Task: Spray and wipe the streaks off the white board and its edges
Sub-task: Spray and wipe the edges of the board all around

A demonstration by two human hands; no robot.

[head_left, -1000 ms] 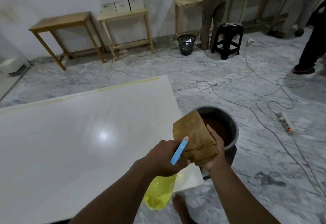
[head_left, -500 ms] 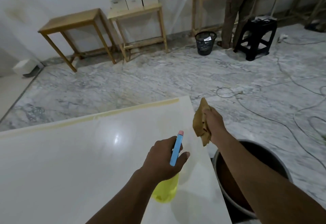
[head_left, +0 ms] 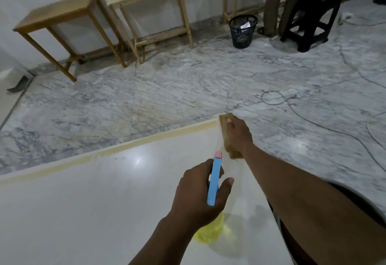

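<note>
Our right hand (head_left: 238, 134) presses the cloth (head_left: 226, 137) flat on the white board (head_left: 94, 202) far corner to wipe; our left hand (head_left: 200, 193) grips the spray bottle (head_left: 214, 183) ready.

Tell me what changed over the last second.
The right hand carried the cloth from over the bucket to the board's far right corner, pressing it there. The left hand kept its grip on the spray bottle above the board.

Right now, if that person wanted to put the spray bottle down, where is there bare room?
The large white board is bare across its left and middle, between the yellowish far edge strip and the left hand holding the yellow spray bottle. The right edge is crowded: the right hand presses the brown cloth there, with the dark round basin alongside.
</note>
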